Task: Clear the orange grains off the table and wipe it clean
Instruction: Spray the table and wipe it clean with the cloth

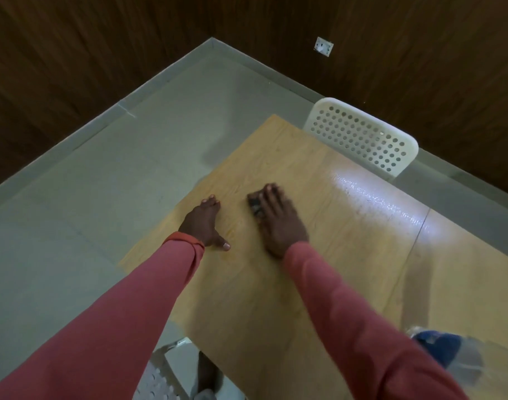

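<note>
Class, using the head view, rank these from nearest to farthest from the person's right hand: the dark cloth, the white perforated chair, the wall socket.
1. Dark cloth: directly under the right hand, pressed on the table.
2. White perforated chair: beyond the table's far edge, to the right.
3. Wall socket: on the wooden wall, farthest back.

Both hands lie on a light wooden table (319,255), arms in pink sleeves reaching forward. The left hand (202,223) rests flat near the table's left edge, fingers straight and thumb spread toward the person. The right hand (278,220) presses palm-down on a small dark cloth (255,205), which peeks out under the fingers on its left side; the hand is slightly blurred. A wet sheen (385,203) glints on the table to the right. A white perforated chair (362,138) stands at the far edge. A blurred blue object (437,346) sits at the lower right. The floor (88,197) is grey, the walls dark wood.
</note>
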`<state>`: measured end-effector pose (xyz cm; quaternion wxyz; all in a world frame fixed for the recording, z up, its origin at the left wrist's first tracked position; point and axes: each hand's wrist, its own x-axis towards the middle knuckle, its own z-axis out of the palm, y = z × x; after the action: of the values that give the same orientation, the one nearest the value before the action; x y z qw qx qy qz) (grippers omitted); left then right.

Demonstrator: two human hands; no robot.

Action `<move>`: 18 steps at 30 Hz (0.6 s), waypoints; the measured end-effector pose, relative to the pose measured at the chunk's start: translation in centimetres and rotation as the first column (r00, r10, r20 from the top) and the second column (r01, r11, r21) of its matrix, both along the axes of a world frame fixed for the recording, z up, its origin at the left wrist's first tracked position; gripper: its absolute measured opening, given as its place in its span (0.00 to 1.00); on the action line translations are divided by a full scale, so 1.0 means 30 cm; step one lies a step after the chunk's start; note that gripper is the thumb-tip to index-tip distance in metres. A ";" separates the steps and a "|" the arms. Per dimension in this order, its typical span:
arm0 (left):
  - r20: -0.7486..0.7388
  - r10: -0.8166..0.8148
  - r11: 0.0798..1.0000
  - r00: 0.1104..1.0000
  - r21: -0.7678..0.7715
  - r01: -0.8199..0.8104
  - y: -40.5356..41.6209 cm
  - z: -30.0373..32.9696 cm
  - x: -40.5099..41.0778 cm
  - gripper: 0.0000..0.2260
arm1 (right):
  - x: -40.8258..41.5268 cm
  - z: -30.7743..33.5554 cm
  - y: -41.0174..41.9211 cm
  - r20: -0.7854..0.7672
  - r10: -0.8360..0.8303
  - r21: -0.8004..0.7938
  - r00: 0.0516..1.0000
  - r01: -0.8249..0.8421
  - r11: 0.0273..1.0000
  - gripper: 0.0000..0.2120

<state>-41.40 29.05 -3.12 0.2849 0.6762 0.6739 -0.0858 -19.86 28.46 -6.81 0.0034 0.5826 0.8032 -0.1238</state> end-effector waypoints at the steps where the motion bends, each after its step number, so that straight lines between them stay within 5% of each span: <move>1: -0.001 0.003 1.000 1.000 0.005 -0.003 -0.002 0.000 0.000 0.55 | -0.015 -0.006 -0.095 -0.010 0.064 -0.001 0.998 -0.064 0.998 0.30; 6: 0.015 0.000 1.000 1.000 0.010 -0.001 -0.001 0.002 -0.002 0.55 | 0.193 -0.026 -0.349 -0.059 -0.036 0.043 0.998 0.039 0.998 0.29; 12: 0.015 0.005 1.000 1.000 0.014 -0.005 0.002 -0.015 -0.005 0.55 | 0.257 -0.026 0.085 0.070 -0.372 0.024 0.926 0.371 0.928 0.33; 15: 0.006 -0.025 1.000 1.000 0.007 0.025 -0.003 -0.010 -0.007 0.55 | 0.101 -0.030 0.093 0.044 -0.218 0.033 0.975 0.217 0.976 0.31; 18: 0.020 -0.061 0.998 0.998 0.035 0.060 -0.032 -0.005 -0.015 0.51 | 0.007 -0.033 -0.198 -0.021 0.024 0.029 0.999 -0.024 0.999 0.29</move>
<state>-41.86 28.10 -3.27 0.2776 0.7020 0.6515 -0.0758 -19.66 22.53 -7.81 -0.0121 0.5715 0.8118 -0.1187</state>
